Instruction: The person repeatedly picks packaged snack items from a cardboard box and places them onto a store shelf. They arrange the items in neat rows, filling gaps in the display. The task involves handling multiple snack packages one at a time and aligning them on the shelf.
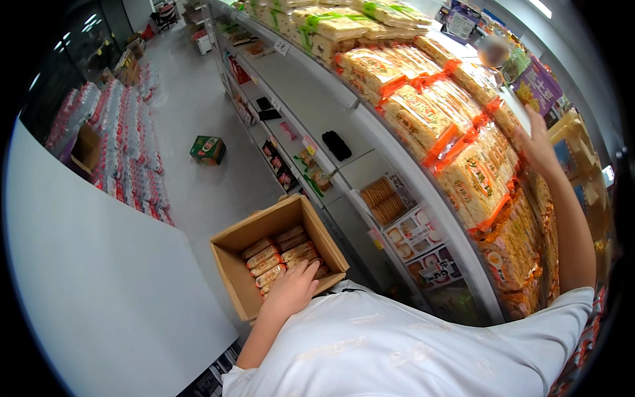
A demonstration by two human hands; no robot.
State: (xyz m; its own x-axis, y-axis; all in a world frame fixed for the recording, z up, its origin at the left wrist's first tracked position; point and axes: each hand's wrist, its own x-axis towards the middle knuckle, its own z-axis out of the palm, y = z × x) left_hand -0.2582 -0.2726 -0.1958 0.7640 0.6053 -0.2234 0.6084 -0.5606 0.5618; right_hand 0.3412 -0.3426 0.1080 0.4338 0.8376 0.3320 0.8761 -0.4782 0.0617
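Observation:
My left hand (293,287) reaches into a cardboard box (229,270) with its flaps up. Its fingers lie over wrapped snack packs (265,263) standing in rows inside; whether they grip one is hidden. My right hand (537,145) is raised at the far side of the shelf top, thumb apart from the fingers, beside a back row of packs (506,119). Nothing shows in its grasp. Between my hands, the shelf top carries stacked pastry packs with orange-red ends (421,111). Nearer me are orange-wrapped packs (513,253), and farther off green-banded packs (337,22).
Lower shelves hold a tray of round biscuits (384,198) and boxed sweets (416,233). A green carton (208,150) sits on the aisle floor. Shrink-wrapped bottles (126,134) are stacked at left. A white panel (99,248) stands close on my left. A purple sign (538,87) rises beyond my right hand.

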